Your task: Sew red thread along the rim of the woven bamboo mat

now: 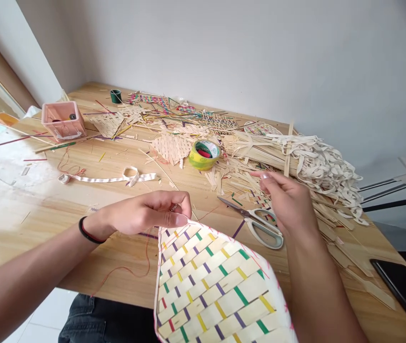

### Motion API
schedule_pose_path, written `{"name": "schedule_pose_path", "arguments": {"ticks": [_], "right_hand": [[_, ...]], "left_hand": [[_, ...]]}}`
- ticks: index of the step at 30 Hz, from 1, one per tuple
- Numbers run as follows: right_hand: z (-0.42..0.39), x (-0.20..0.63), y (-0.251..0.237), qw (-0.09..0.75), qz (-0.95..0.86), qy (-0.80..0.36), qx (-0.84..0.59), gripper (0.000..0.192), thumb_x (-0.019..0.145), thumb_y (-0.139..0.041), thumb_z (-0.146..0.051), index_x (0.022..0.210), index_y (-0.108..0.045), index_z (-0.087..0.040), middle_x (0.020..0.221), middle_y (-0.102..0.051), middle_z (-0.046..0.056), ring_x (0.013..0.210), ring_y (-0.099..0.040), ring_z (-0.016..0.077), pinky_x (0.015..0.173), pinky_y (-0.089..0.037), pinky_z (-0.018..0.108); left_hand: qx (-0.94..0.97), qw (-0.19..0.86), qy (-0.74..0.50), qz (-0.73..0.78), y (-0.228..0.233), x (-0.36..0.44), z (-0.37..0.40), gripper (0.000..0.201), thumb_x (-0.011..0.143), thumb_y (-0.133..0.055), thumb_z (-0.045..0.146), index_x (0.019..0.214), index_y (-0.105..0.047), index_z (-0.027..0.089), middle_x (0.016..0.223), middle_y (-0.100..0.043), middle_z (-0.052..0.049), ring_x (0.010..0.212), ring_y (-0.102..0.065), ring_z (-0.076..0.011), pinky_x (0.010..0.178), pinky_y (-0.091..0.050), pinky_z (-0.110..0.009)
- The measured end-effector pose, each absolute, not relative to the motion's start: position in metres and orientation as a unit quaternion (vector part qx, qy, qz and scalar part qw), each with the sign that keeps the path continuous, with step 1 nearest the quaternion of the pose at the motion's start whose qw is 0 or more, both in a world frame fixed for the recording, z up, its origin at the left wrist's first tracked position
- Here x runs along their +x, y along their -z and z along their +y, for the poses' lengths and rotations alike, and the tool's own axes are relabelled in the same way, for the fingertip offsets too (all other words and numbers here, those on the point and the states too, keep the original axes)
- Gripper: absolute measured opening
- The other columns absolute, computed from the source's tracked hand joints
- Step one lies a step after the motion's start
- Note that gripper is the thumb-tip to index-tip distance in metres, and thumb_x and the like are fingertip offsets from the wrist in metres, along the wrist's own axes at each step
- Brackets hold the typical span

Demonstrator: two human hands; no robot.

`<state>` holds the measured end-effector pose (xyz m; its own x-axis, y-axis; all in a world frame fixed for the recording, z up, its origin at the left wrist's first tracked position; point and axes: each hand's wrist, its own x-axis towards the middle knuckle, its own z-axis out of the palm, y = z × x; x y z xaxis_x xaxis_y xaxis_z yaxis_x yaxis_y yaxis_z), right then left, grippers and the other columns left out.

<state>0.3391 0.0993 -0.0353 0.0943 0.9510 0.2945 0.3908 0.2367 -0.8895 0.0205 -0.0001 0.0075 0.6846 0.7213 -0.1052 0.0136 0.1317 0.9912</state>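
My left hand (156, 212) pinches the top corner of a woven panel (213, 286) between thumb and fingers. Pale flat strips make up the panel, crossed by green, purple, yellow and red ones. White binding with pink stitches runs along its edge, and its lower part leaves the view. Thumb and forefinger pressed together, my right hand (288, 200) is raised to the right of the panel; whatever is in the pinch is too fine to make out. Scissors (262, 224) with white handles lie between the panel and my right hand. A loose red thread (127, 269) trails left of the panel.
Behind the hands sits a roll of yellow tape (203, 162) among scattered strips. A pink container (63, 121) stands at the left, near a white ribbon (110, 179). Bundled strips with white binding (326, 166) fill the right, beside a black phone (399, 288).
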Motion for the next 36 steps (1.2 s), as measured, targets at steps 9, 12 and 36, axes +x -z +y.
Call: {"name": "schedule_pose_path", "arguments": {"ticks": [9, 12, 36], "right_hand": [[0.07, 0.318, 0.012, 0.434, -0.689, -0.398, -0.423, 0.042, 0.103, -0.06, -0.06, 0.095, -0.079, -0.023, 0.088, -0.071, 0.007, 0.082, -0.066, 0.0231, 0.078, -0.054, 0.037], [0.056, 0.305, 0.004, 0.297, -0.722, -0.488, -0.39, 0.039, 0.102, -0.063, -0.058, 0.099, -0.075, -0.021, 0.089, -0.072, 0.006, 0.083, -0.066, 0.0212, 0.072, -0.053, 0.032], [0.054, 0.305, 0.003, 0.278, -0.695, -0.549, -0.371, 0.037, 0.096, -0.074, -0.055, 0.091, -0.07, -0.018, 0.084, -0.065, 0.003, 0.076, -0.057, 0.0169, 0.065, -0.043, 0.028]], "left_hand": [[0.622, 0.624, -0.255, 0.398, 0.004, 0.022, 0.005, 0.026, 0.102, -0.063, 0.038, 0.088, -0.057, 0.017, 0.08, -0.052, 0.002, 0.071, -0.046, -0.0129, 0.064, -0.037, -0.025], [0.607, 0.61, -0.269, 0.432, 0.007, 0.022, 0.006, 0.029, 0.103, -0.062, 0.045, 0.093, -0.057, 0.018, 0.082, -0.054, 0.002, 0.072, -0.049, -0.0136, 0.064, -0.04, -0.025], [0.431, 0.776, -0.337, 0.314, 0.013, 0.019, 0.006, 0.025, 0.084, -0.087, 0.03, 0.105, -0.083, 0.017, 0.096, -0.076, -0.009, 0.083, -0.072, -0.0213, 0.076, -0.063, -0.031]]}}
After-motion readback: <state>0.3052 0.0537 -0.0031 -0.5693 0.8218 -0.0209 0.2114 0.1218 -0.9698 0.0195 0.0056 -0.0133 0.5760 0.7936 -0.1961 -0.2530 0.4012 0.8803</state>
